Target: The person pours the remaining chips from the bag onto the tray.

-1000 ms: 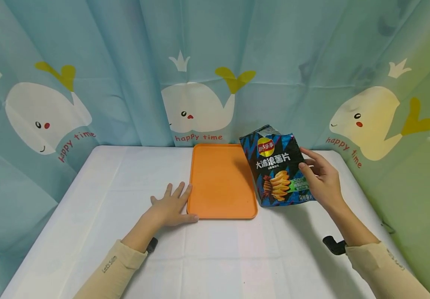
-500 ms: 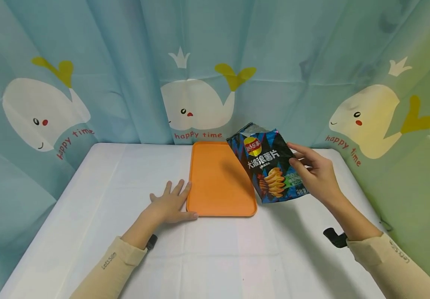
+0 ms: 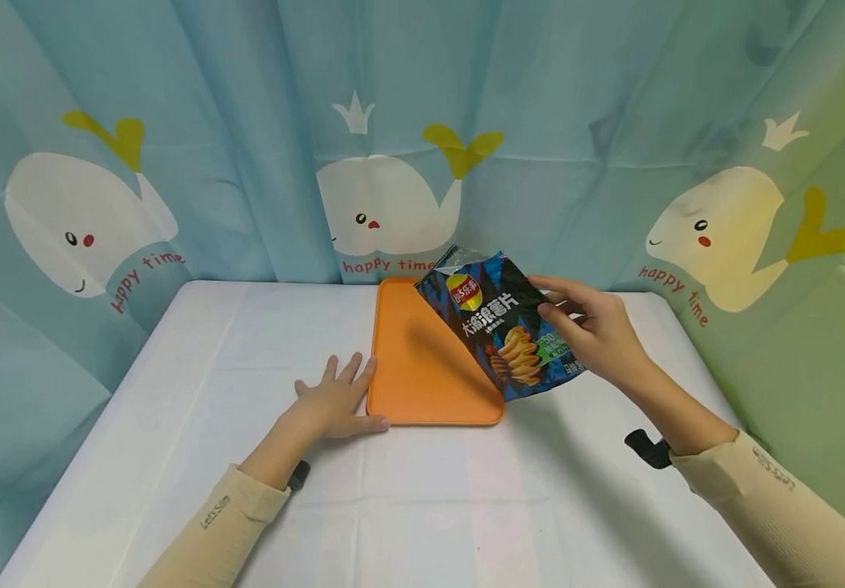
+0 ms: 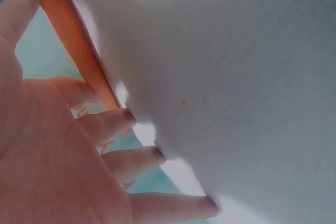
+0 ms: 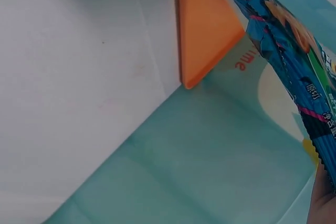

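My right hand (image 3: 589,322) pinches the right side of a blue and black potato chip bag (image 3: 499,327) between thumb and fingers. The bag is torn open at its top and leans to the left, overlapping the right half of an orange tray (image 3: 411,376) in the head view. In the right wrist view the chip bag (image 5: 283,51) shows edge-on, raised over the table. With fingers spread, my left hand (image 3: 334,404) rests at the tray's left edge, thumb by the near left corner. The left wrist view shows its palm and straight fingers beside the tray's orange rim (image 4: 79,45).
A white cloth covers the table (image 3: 422,506). Behind it hangs a blue-green curtain (image 3: 260,122) printed with whales, close to the table's back edge. The curtain turns green along the right side (image 3: 833,351).
The right hand has carried the chip bag leftward, from beside the tray to over its right part, tilting it further left. The left hand stays in place at the tray's edge.
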A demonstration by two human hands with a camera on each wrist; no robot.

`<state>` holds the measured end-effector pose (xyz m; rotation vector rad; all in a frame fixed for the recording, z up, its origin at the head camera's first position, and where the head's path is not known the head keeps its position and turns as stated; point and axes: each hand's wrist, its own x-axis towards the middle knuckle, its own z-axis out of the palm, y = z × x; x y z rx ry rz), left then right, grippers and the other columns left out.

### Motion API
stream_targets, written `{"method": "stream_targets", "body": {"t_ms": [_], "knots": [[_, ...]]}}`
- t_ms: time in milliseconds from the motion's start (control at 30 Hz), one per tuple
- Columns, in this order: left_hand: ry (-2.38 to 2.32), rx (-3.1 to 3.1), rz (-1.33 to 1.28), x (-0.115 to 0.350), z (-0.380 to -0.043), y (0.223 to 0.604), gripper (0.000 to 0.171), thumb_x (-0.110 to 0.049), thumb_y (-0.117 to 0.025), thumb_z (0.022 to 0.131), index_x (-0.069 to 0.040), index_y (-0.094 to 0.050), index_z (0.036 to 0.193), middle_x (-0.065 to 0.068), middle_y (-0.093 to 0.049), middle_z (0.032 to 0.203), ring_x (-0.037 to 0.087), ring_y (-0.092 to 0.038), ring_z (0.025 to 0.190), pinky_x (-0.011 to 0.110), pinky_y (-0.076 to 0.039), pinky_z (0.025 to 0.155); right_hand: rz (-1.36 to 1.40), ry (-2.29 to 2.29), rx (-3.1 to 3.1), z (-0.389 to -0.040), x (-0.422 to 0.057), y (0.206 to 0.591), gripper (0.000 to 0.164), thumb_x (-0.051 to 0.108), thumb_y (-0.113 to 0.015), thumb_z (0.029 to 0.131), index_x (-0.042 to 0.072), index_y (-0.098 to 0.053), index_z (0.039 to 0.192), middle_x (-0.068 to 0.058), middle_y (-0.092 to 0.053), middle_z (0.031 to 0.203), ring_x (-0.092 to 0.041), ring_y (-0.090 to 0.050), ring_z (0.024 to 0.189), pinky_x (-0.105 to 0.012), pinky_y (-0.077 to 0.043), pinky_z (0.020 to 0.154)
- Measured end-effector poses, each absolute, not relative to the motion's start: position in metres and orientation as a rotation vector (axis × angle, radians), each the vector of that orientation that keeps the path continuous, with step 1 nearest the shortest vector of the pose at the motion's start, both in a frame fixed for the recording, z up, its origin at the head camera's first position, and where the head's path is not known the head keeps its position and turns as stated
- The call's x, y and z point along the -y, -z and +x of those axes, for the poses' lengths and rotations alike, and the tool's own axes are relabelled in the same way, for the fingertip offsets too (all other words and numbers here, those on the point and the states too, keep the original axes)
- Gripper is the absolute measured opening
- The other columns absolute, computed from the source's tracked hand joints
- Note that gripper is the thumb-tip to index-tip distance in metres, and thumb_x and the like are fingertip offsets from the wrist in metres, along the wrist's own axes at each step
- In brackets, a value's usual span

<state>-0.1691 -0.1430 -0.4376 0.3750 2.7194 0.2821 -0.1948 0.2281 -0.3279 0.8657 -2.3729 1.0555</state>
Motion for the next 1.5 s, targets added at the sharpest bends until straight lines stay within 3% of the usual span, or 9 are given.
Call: {"method": "stream_targets", "body": {"t_ms": [367,667,1100,1233,1367,1500], "knots": [[-0.273,-2.720,0.374,0.143,-0.169,0.439,0.109,-0.078,-0.059,0.080,-0.019,-0.017,0.162,0.013,-0.013,0.167,0.050,-0.008,0.150,0.088,-0.017,0.095,1.009,-0.975,2.433,-0.202,-0.213,0.321,0.040,-0.003,-0.066,0.092,0.011,-0.067,0.130,-0.009,-0.076,0.102,-0.018,-0.074,0.078,-0.021,-0.057,0.069],[-0.269,-2.717,0.345,0.143,-0.170,0.439,0.110,-0.078,-0.059,0.080,-0.020,-0.016,0.162,0.012,-0.012,0.168,0.050,-0.007,0.150,0.087,-0.016,0.096,1.061,-0.822,2.532,-0.206,-0.202,0.311,0.037,0.006,-0.066,0.096,0.016,-0.067,0.131,-0.005,-0.076,0.108,-0.015,-0.074,0.080,-0.028,-0.055,0.060],[-0.266,-2.706,0.337,0.142,-0.170,0.438,0.110,-0.079,-0.059,0.079,-0.020,-0.016,0.162,0.012,-0.012,0.168,0.050,-0.006,0.150,0.087,-0.016,0.096,1.138,-0.633,2.563,-0.212,-0.192,0.300,0.038,0.006,-0.069,0.093,0.021,-0.069,0.129,-0.004,-0.076,0.109,-0.014,-0.071,0.081,-0.034,-0.056,0.066],[-0.261,-2.702,0.343,0.142,-0.170,0.437,0.110,-0.079,-0.059,0.080,-0.020,-0.015,0.162,0.013,-0.012,0.168,0.050,-0.007,0.150,0.087,-0.017,0.096,1.117,-0.547,2.613,-0.211,-0.189,0.297,0.038,0.010,-0.070,0.094,0.023,-0.069,0.129,-0.003,-0.077,0.105,-0.010,-0.057,0.060,-0.030,-0.046,0.056],[-0.262,-2.698,0.341,0.142,-0.170,0.435,0.109,-0.078,-0.059,0.081,-0.020,-0.016,0.162,0.013,-0.012,0.168,0.050,-0.007,0.150,0.087,-0.017,0.097,1.116,-0.502,2.638,-0.211,-0.186,0.295,0.038,0.010,-0.068,0.095,0.024,-0.068,0.131,0.000,-0.074,0.083,-0.006,-0.032,0.044,-0.027,-0.032,0.048],[-0.266,-2.700,0.341,0.141,-0.170,0.435,0.108,-0.077,-0.059,0.081,-0.020,-0.016,0.162,0.012,-0.012,0.168,0.050,-0.007,0.150,0.087,-0.017,0.097,1.120,-0.487,2.653,-0.212,-0.186,0.292,0.040,0.010,-0.068,0.095,0.026,-0.068,0.131,0.003,-0.071,0.075,-0.005,-0.030,0.043,-0.026,-0.030,0.046]]}}
